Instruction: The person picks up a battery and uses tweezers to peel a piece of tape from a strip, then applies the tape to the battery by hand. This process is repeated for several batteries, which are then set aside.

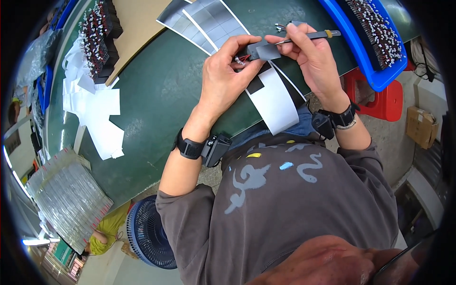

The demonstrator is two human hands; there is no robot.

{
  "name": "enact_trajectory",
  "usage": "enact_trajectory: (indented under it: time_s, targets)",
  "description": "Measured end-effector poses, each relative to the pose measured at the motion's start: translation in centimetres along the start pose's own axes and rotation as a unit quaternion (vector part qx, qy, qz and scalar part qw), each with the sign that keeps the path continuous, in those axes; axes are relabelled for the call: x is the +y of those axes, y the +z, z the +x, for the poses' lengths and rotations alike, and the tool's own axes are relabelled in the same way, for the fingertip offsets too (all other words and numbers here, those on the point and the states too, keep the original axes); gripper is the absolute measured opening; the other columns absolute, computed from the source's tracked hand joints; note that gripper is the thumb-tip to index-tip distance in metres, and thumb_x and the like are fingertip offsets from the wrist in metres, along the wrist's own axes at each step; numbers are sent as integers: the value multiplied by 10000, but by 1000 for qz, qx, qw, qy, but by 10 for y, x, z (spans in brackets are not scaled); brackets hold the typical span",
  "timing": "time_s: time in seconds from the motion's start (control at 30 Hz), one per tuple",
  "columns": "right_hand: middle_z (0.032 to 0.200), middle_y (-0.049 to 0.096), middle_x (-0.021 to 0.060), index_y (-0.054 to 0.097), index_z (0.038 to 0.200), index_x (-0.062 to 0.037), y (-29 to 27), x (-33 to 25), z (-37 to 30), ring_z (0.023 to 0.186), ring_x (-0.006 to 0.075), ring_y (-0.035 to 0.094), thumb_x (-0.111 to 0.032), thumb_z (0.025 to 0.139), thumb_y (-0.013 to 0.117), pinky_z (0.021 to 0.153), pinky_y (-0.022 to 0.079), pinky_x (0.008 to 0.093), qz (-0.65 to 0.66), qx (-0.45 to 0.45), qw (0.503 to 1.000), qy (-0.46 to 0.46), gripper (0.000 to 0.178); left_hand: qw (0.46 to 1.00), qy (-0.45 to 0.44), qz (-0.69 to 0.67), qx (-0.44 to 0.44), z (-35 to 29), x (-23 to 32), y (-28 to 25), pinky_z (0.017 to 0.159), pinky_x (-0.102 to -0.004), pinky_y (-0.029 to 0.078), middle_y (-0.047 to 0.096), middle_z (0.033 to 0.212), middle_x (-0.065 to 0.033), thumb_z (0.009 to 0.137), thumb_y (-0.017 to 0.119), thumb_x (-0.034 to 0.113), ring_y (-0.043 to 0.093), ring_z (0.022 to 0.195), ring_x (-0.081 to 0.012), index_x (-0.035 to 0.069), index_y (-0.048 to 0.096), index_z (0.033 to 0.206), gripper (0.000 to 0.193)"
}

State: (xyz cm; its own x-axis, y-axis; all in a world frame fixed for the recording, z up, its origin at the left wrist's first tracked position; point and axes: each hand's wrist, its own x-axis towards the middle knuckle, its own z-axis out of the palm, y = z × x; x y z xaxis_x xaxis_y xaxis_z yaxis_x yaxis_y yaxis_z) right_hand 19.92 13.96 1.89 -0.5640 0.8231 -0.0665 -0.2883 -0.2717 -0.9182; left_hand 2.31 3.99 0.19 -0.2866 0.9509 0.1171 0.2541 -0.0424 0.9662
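Note:
My left hand [222, 73] is closed around a small dark block [253, 51] with red wires and white connectors [243, 60]. A thin grey rectangular piece [267, 52] lies against the block's right end, past my fingertips. My right hand [316, 64] grips a pair of tweezers [327, 34], whose tip reaches the grey piece's edge. Another white connector [280, 27] shows by my right fingertips; what it belongs to is mostly hidden. Below my hands, a curved white backing strip [278, 102] with black patches hangs over the table's near edge.
Sheets of grey rectangles [209, 23] lie beyond my hands on the green table [156, 109]. At right stands a blue tray [375, 80] of wired blocks, above a red stool [392, 102]. More wired blocks [97, 42] and white paper scraps [102, 123] are at left. A fan [149, 232] stands below.

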Motion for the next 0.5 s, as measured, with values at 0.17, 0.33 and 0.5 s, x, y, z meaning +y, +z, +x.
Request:
enact_trajectory:
  time_s: [0.17,0.33,0.5]
  targets:
    - [814,644,43,594,903,-69,1,6,2,1099,236,696,-250,1065,559,922,539,274,-26,-10,999,18,246,1000,-3,-15,3,0,0,0,726,-275,577,738,956,-54,818,794,115,712,803,-152,82,695,1146,345]
    - [826,641,38,601,930,-67,-12,11,10,1080,231,700,-263,1067,553,925,550,292,18,-4,1000,17,244,1000,-11,-14,-12,0,8,-4,721,-276,578,735,960,-73,842,767,108,704,828,-131,60,689,1173,344]
    - [908,683,81,588,1020,-54,-10,16,6,1080,243,702,-254,1081,519,914,571,340,79,26,992,-89,220,995,-55,-77,-32,0,9,-8,723,-248,558,731,965,-72,890,721,109,674,852,-93,28,693,1178,301]
